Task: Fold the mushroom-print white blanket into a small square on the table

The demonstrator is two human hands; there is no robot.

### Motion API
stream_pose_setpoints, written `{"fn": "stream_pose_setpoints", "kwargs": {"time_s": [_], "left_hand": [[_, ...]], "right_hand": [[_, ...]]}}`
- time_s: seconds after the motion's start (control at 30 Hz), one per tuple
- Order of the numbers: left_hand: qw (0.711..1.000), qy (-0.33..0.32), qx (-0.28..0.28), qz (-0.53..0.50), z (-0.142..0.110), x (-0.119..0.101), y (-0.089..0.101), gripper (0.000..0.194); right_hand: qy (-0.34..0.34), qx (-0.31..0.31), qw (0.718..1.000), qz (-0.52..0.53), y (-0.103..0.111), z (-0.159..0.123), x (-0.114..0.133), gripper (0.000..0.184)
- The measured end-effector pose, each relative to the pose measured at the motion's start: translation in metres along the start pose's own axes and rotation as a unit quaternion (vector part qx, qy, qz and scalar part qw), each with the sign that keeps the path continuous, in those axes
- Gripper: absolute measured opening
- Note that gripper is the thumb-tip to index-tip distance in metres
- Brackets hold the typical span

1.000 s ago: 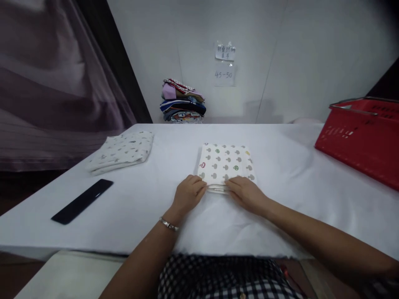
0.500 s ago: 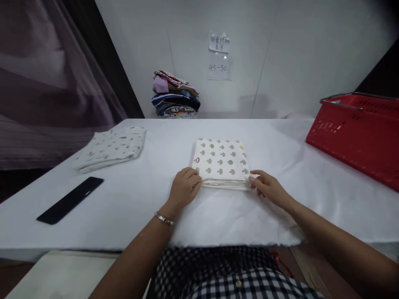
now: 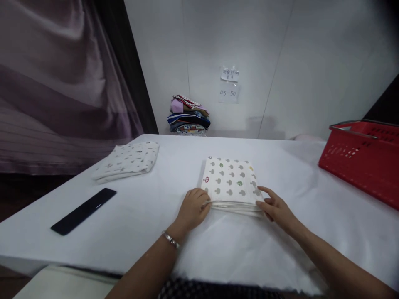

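A white folded cloth [image 3: 230, 180] printed with grey, green, red and yellow mushrooms lies in front of me, its layered near edge facing me. My left hand [image 3: 195, 209] grips the near left corner, thumb and fingers pressed together. At the near right corner, my right hand [image 3: 276, 209] holds the layers between its thumb and fingers, with the index finger stretched along the side. The fingertips under the cloth are hidden. A metal bracelet [image 3: 170, 239] circles my left wrist.
Another folded patterned cloth [image 3: 131, 161] lies at the left, behind a long black flat object [image 3: 84, 211]. A red basket [image 3: 363, 160] stands on the right of the white-covered table [image 3: 149, 241]. A stack of folded fabrics [image 3: 189, 116] sits beyond the far edge, beside paper signs [image 3: 229, 85] on the wall.
The view has tilted upward, so everything sits lower and slightly further right. Both hands keep to the cloth's near corners.
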State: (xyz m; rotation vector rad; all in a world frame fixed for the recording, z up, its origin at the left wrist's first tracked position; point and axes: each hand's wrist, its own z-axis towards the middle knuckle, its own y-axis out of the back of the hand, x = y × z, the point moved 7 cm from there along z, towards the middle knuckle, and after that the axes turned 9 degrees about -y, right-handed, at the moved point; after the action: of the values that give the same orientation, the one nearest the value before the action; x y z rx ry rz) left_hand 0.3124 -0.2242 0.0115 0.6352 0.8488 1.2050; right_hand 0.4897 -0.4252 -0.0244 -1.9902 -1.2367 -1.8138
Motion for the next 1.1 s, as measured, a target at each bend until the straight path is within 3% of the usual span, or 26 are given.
{"fn": "stream_pose_setpoints", "kwargs": {"time_s": [0.17,0.27,0.4,0.5,0.57,0.63,0.73,0.87,0.97,1.1], "left_hand": [[0.999,0.036,-0.007,-0.013,0.0,0.003,-0.003,0.009],[0.999,0.048,-0.015,-0.021,0.0,0.005,-0.005,0.014],[0.998,0.054,-0.018,-0.027,0.001,0.006,-0.007,0.014],[0.998,0.052,-0.022,-0.036,0.001,0.006,-0.007,0.017],[0.997,0.055,-0.026,-0.038,0.001,0.006,-0.006,0.019],[0.997,0.066,-0.029,-0.039,0.0,0.007,-0.007,0.021],[0.995,0.088,-0.034,-0.042,-0.002,0.01,-0.008,0.021],[0.992,0.104,-0.043,-0.06,-0.002,0.012,-0.01,0.019],[0.986,0.125,-0.065,-0.088,-0.002,0.016,-0.009,0.018],[0.965,0.195,-0.112,-0.132,-0.008,0.027,-0.007,0.012]], "right_hand": [[0.013,0.014,0.996,-0.087,-0.001,0.002,-0.022,0.054],[0.016,0.043,0.981,-0.188,0.003,0.0,-0.018,0.052],[0.11,-0.024,0.924,-0.365,0.01,0.001,0.036,0.044],[0.236,-0.075,0.891,-0.38,-0.003,0.014,0.087,0.044],[0.301,-0.082,0.869,-0.384,-0.018,0.034,0.103,0.049],[0.293,-0.089,0.851,-0.427,-0.029,0.064,0.094,0.054],[0.177,-0.084,0.852,-0.485,-0.033,0.108,0.053,0.056],[0.162,-0.086,0.85,-0.494,-0.033,0.121,0.025,0.057],[0.163,-0.081,0.853,-0.489,-0.029,0.123,0.029,0.053],[0.196,-0.111,0.854,-0.469,-0.014,0.147,0.056,0.049]]}}
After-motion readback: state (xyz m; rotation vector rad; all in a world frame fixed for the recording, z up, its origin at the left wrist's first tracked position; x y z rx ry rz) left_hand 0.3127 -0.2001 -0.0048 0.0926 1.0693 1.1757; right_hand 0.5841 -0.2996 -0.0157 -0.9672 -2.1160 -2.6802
